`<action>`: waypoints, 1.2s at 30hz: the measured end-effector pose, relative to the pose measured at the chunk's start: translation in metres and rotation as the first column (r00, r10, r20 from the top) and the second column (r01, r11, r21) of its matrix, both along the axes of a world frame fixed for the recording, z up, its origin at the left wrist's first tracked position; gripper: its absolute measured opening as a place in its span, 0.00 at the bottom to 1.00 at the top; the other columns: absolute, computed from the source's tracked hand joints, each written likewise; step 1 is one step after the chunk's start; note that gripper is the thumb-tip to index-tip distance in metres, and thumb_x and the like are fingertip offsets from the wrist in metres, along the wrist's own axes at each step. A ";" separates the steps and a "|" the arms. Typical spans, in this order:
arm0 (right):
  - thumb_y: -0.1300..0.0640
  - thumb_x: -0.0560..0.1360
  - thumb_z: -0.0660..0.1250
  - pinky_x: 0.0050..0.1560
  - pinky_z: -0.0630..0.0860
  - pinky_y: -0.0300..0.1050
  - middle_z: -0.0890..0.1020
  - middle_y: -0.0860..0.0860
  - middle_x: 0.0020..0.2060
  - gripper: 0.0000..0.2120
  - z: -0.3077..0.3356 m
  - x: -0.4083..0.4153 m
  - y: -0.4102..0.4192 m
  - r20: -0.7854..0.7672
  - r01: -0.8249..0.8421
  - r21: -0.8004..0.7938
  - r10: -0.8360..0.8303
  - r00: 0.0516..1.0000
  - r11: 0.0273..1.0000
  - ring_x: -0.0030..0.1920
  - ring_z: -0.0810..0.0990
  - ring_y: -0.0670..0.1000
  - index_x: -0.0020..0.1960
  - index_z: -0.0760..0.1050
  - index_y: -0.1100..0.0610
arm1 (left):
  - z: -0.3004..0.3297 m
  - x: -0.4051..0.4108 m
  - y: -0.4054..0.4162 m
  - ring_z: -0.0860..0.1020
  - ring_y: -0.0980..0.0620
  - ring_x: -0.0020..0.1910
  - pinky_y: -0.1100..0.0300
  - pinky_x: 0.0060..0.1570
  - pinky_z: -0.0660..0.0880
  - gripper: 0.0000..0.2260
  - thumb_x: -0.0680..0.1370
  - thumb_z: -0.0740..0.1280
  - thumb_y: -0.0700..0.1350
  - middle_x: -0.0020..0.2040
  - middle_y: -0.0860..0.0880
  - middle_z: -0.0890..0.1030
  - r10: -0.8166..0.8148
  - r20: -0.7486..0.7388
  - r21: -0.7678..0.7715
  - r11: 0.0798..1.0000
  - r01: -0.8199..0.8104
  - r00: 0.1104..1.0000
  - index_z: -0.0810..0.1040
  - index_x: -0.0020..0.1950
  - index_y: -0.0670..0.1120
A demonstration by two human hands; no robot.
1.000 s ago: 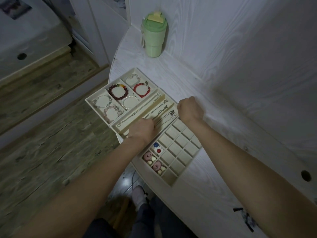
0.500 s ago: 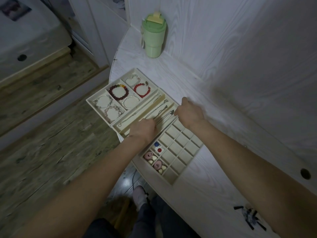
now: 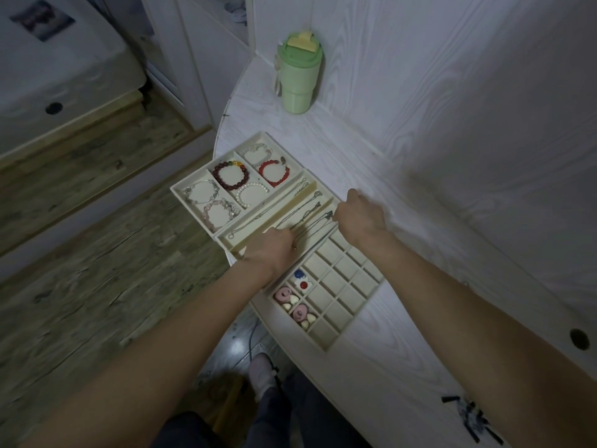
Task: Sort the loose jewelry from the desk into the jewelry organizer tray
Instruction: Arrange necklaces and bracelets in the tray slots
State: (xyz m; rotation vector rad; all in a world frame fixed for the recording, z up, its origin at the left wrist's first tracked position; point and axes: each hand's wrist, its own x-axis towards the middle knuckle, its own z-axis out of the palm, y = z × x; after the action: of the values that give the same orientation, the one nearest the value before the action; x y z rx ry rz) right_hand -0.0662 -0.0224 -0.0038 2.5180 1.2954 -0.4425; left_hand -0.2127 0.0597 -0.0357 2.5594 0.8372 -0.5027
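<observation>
Thin silver chain necklace (image 3: pixel 315 226) runs along the cream tray's long slot (image 3: pixel 258 232); left hand (image 3: pixel 269 250) pinches the near end, right hand (image 3: pixel 360 216) the far end, grips partly hidden.

The left hand (image 3: pixel 271 248) covers the near ends of the necklaces (image 3: pixel 307 218), so what its fingers do cannot be seen. The right hand (image 3: pixel 360 215) shows only its back, and its fingers are hidden too. The dark bits (image 3: pixel 471 418) on the tabletop (image 3: pixel 403 350) are too blurry to name. Both arms are cut off by the bottom edge.
</observation>
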 end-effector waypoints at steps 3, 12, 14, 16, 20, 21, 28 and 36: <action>0.70 0.75 0.59 0.41 0.68 0.44 0.69 0.56 0.60 0.14 0.003 -0.004 0.002 0.012 0.020 -0.007 -0.020 1.000 1.000 0.56 0.72 0.54 0.57 0.76 0.61 | 0.001 -0.008 0.001 0.79 0.44 0.49 0.54 0.45 0.77 0.11 0.80 0.58 0.41 0.52 0.43 0.80 0.011 0.000 -0.016 1.000 -0.011 1.000 0.76 0.59 0.44; 0.69 0.75 0.61 0.48 0.72 0.45 0.68 0.57 0.62 0.16 -0.001 -0.026 -0.004 -0.033 -0.046 0.086 0.049 0.998 0.995 0.60 0.70 0.55 0.62 0.75 0.62 | -0.003 -0.022 0.001 0.79 0.45 0.50 0.55 0.49 0.77 0.11 0.79 0.60 0.38 0.53 0.42 0.80 0.044 0.031 -0.085 0.995 -0.041 0.999 0.76 0.60 0.44; 0.69 0.75 0.60 0.61 0.70 0.48 0.71 0.55 0.63 0.20 -0.009 -0.033 -0.009 -0.097 -0.164 0.129 0.177 0.980 0.978 0.63 0.69 0.55 0.65 0.74 0.59 | -0.006 -0.022 -0.002 0.79 0.45 0.48 0.57 0.44 0.76 0.11 0.79 0.60 0.37 0.51 0.42 0.80 0.033 0.038 -0.068 0.997 -0.031 0.999 0.76 0.60 0.43; 0.68 0.76 0.58 0.66 0.65 0.49 0.72 0.53 0.64 0.21 -0.017 -0.037 -0.013 -0.125 -0.255 0.082 0.264 0.956 0.963 0.65 0.68 0.54 0.67 0.73 0.55 | -0.007 -0.022 -0.003 0.79 0.44 0.48 0.58 0.41 0.74 0.12 0.79 0.59 0.37 0.51 0.42 0.80 0.018 0.035 -0.059 0.998 -0.016 0.999 0.76 0.59 0.43; 0.65 0.77 0.57 0.69 0.62 0.49 0.73 0.51 0.64 0.20 -0.025 -0.033 -0.016 -0.094 -0.285 0.025 0.286 0.954 0.958 0.66 0.69 0.53 0.67 0.73 0.54 | -0.009 -0.026 -0.002 0.79 0.45 0.47 0.56 0.45 0.77 0.12 0.78 0.60 0.37 0.51 0.43 0.80 0.024 0.041 -0.086 0.996 -0.020 0.999 0.77 0.58 0.44; 0.64 0.77 0.57 0.69 0.61 0.49 0.73 0.51 0.64 0.20 -0.026 -0.034 -0.016 -0.092 -0.286 0.023 0.287 0.954 0.958 0.66 0.69 0.53 0.67 0.72 0.54 | -0.009 -0.030 -0.002 0.79 0.45 0.46 0.55 0.46 0.78 0.11 0.78 0.60 0.37 0.51 0.43 0.80 0.027 0.041 -0.090 0.996 -0.023 0.999 0.77 0.58 0.44; 0.64 0.77 0.58 0.72 0.54 0.48 0.72 0.51 0.66 0.21 -0.027 -0.034 -0.013 -0.090 -0.248 0.021 0.249 0.964 0.968 0.67 0.67 0.52 0.68 0.72 0.53 | -0.007 -0.043 -0.002 0.79 0.43 0.50 0.54 0.50 0.76 0.11 0.78 0.61 0.35 0.53 0.41 0.79 -0.003 0.046 -0.068 0.998 0.006 0.999 0.77 0.59 0.41; 0.65 0.77 0.58 0.74 0.50 0.49 0.72 0.52 0.66 0.21 -0.027 -0.041 -0.017 -0.068 -0.219 0.059 0.223 0.972 0.974 0.68 0.67 0.52 0.68 0.72 0.53 | 0.006 -0.047 -0.012 0.78 0.42 0.53 0.53 0.46 0.75 0.12 0.78 0.59 0.34 0.56 0.41 0.78 -0.068 -0.021 0.040 0.997 0.069 0.997 0.76 0.59 0.41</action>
State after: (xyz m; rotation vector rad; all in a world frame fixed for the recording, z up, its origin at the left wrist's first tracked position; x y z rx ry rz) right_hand -0.1075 -0.0397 -0.0304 2.3795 1.6132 -0.4617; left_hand -0.2594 0.0478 -0.0293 2.6324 0.7758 -0.5375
